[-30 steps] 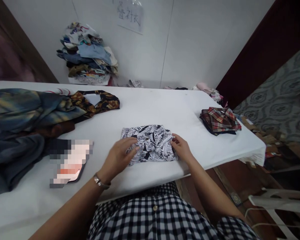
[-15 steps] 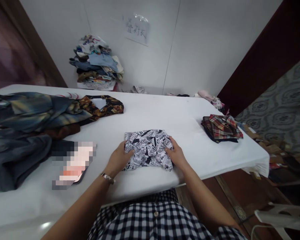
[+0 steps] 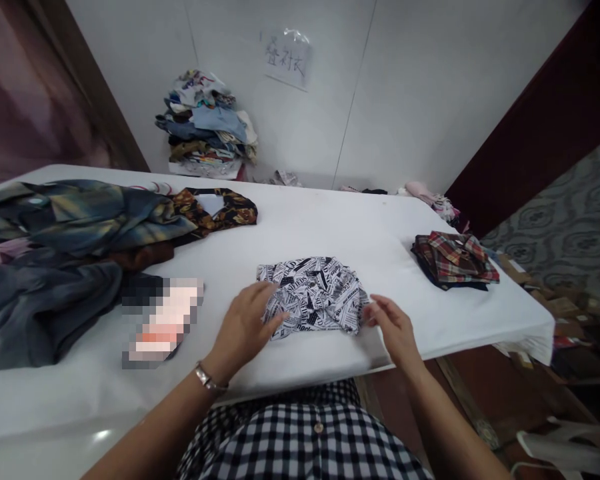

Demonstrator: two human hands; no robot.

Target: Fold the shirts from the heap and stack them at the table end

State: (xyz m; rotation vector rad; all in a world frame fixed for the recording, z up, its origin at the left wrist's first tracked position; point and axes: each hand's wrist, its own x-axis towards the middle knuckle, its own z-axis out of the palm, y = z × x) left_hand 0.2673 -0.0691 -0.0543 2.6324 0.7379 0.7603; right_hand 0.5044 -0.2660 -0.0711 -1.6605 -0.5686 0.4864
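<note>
Folded printed shirt (image 3: 314,295) lies on the counter (image 3: 360,227), left of the plaid stack (image 3: 455,259). Left hand (image 3: 245,328) presses its near-left edge, fingers flat, grasping nothing; right hand (image 3: 395,327) hovers released beside it. Risk: uneven one-sided pressure may drag the folds apart.

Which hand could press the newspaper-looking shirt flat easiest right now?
Probably the left hand: its fingers already lie on the folded black-and-white print shirt on the white table. The right hand sits open at the shirt's right edge, barely touching it.
</note>
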